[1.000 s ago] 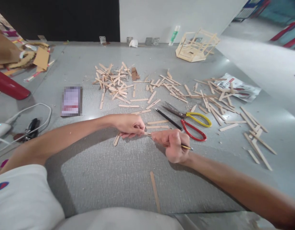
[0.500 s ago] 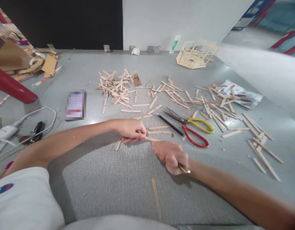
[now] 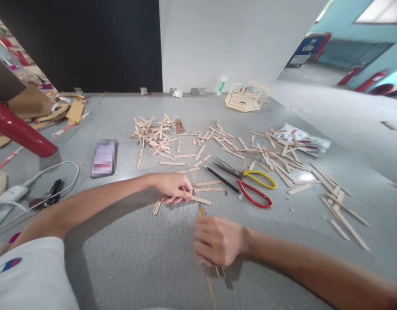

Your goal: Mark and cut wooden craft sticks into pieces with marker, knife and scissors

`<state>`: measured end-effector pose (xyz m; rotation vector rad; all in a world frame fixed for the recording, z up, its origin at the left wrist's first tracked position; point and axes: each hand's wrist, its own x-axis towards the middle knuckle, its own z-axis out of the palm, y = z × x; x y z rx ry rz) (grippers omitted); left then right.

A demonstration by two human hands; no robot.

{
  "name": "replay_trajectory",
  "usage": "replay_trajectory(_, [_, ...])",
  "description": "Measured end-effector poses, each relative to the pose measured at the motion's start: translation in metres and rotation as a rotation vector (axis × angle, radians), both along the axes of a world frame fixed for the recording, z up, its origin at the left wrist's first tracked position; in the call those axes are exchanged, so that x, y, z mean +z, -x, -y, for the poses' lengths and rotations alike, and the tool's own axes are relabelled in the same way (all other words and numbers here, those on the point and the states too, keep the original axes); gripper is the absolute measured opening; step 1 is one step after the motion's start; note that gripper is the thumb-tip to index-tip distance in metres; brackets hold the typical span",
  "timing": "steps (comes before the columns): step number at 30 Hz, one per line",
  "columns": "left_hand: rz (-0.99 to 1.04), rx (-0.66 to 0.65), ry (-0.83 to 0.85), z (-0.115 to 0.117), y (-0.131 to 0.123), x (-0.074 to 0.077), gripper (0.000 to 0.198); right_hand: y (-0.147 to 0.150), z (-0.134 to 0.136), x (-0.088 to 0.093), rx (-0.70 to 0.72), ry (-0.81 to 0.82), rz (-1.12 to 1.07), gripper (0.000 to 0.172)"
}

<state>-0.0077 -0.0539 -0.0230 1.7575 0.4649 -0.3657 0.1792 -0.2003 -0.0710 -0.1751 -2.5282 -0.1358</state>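
My left hand is closed, pinching a wooden craft stick whose free end points right. Just below that end, my right hand is wrapped round a slim yellowish tool. Its upper end shows above the fist and its lower end below, but its kind is unclear. A loose craft stick lies beneath the right hand. Another craft stick is by the left fingers. Scissors with one yellow and one red handle lie beyond, beside a black pen-like tool.
A pile of craft sticks lies at the back, with more scattered rightward to a white packet. A stick-built frame and a green-white tube stand by the wall. At left are a phone, a white cable and a red pole.
My right hand has moved down and left, away from the craft stick, and turned with the yellowish tool. My left hand keeps its pinch. The camera view has tilted up.
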Motion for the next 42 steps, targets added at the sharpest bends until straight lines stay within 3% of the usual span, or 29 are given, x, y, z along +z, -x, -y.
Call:
replay_trajectory(6, [0.010,0.022,0.025,0.001,-0.001,-0.001,0.031,0.000,-0.009,-0.007,-0.183,0.156,0.112,0.036])
replay_trajectory(11, [0.033,0.049,0.041,0.003,-0.004,-0.002,0.035,0.002,-0.006,-0.005,-0.250,0.191,0.137,0.032])
replay_trajectory(17, [0.129,0.242,-0.096,0.005,-0.003,0.002,0.044,0.001,-0.007,-0.006,-0.247,0.210,0.148,0.032])
replay_trajectory(20, [0.154,0.294,-0.178,0.005,-0.002,0.009,0.035,0.002,-0.007,-0.006,-0.253,0.223,0.119,0.032])
replay_trajectory(23, [0.138,0.314,-0.193,0.004,-0.001,0.012,0.014,0.002,-0.007,-0.005,-0.249,0.233,0.128,0.031])
replay_trajectory(33, [0.116,0.287,-0.253,-0.001,0.000,0.003,0.015,0.001,-0.006,-0.003,-0.245,0.272,0.119,0.032])
replay_trajectory(42, [0.157,0.319,-0.303,-0.002,-0.001,0.006,0.006,0.001,-0.007,-0.001,-0.251,0.252,0.133,0.032])
